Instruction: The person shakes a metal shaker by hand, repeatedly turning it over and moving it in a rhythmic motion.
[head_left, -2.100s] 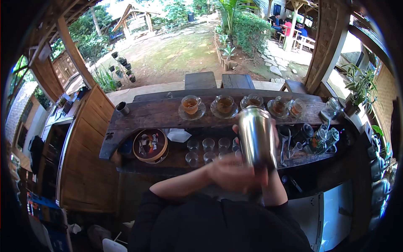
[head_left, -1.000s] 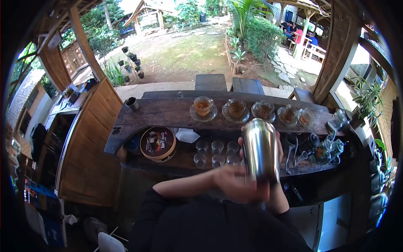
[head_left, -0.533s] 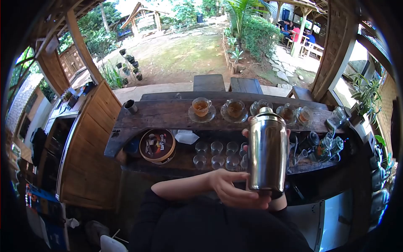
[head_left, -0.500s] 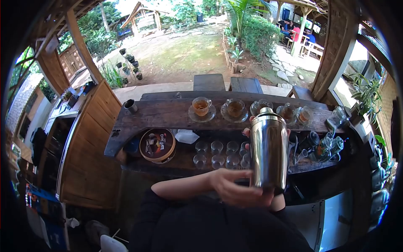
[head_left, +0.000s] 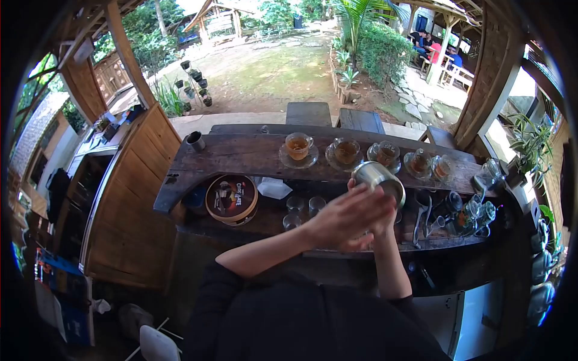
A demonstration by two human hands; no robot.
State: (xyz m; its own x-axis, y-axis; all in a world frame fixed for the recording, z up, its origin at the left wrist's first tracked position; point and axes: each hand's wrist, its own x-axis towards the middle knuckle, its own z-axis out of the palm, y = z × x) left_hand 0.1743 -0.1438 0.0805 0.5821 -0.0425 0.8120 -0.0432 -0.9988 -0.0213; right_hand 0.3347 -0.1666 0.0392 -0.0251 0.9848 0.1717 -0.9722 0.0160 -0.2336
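Observation:
A shiny metal shaker (head_left: 374, 174) is held tilted above the counter, its round base turned toward me. My right hand (head_left: 383, 224) is wrapped round it from behind and below, partly hidden by my other hand. My left hand (head_left: 355, 215) crosses in front, slightly blurred, with fingers stretched out flat by the shaker's base; whether it touches the metal is unclear. Beyond the shaker, glass cups of amber drink, such as the leftmost cup (head_left: 297, 146), stand on saucers along the counter.
The dark wooden counter (head_left: 241, 150) bears a metal cup (head_left: 195, 141) at left. On the lower shelf are a round chocolate tin (head_left: 231, 200), a white packet (head_left: 274, 188), small glasses (head_left: 295, 204) and glassware (head_left: 472, 213) at right. People (head_left: 435, 51) sit far off.
The shaker has tipped from nearly upright, its base swinging up toward me. Both hands have risen with it, and the view has shifted slightly.

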